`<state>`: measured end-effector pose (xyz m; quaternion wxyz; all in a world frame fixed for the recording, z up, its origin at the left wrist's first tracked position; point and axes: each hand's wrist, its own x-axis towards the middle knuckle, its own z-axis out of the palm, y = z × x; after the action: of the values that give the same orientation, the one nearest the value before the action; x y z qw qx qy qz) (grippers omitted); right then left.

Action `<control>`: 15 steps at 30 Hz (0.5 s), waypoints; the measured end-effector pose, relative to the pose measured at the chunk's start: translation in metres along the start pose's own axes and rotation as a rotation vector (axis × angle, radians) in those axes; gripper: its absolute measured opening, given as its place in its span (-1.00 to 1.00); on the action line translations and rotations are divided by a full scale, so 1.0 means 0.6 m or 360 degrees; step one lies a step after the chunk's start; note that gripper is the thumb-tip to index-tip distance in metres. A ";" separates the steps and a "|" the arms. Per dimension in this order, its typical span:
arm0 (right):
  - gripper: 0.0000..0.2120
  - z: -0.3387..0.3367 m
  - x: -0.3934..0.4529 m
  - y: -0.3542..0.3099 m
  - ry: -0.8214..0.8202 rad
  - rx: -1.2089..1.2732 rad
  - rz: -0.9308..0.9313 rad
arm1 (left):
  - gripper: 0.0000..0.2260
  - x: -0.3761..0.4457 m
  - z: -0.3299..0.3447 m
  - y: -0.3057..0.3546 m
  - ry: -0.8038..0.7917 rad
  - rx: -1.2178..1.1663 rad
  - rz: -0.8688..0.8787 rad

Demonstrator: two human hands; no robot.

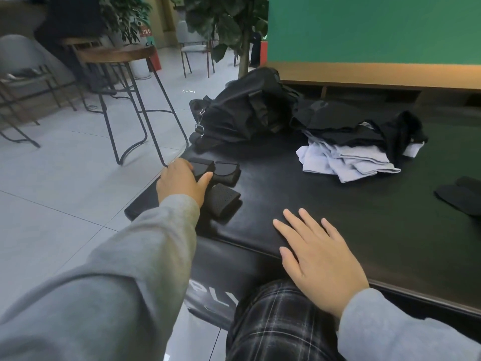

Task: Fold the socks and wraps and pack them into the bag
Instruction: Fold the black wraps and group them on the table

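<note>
My left hand point(182, 182) grips a folded black wrap point(204, 169) at the left edge of the black padded bench point(325, 194). A second folded black wrap point(225, 200) with a perforated surface lies just right of that hand. My right hand point(317, 256) rests flat and open on the bench near its front edge, holding nothing. The black bag point(244, 113) sits slumped at the bench's far left. Dark socks point(460, 195) lie at the right edge.
A pile of black and pale lavender clothes point(356, 144) lies on the bench right of the bag. A wooden stool point(130, 82) with metal legs stands on the tiled floor to the left. A green wall panel point(372, 29) rises behind.
</note>
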<state>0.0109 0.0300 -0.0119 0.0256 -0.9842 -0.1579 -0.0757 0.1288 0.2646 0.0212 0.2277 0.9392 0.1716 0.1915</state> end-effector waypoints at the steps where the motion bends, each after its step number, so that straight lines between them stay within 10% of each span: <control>1: -0.53 0.001 -0.001 0.000 0.0014 0.0011 -0.0001 | -0.62 -0.002 -0.002 0.001 -0.0005 0.0036 0.0002; 7: -0.54 0.004 -0.008 0.003 0.0127 0.0247 -0.0084 | -0.67 -0.066 -0.023 0.030 0.0141 -0.0151 0.0220; 11: -0.74 -0.006 -0.057 0.007 0.0583 0.1308 0.0321 | -0.74 -0.159 -0.016 0.077 0.0169 -0.0557 0.0625; 15: -0.80 -0.014 -0.109 0.028 0.1074 0.1508 0.0543 | -0.84 -0.245 0.007 0.140 0.0034 -0.0772 0.0862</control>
<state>-0.0464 -0.0065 -0.0142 0.5214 -0.7988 0.0024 -0.3000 0.0228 0.1327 0.0176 0.3829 0.8672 -0.1315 0.2900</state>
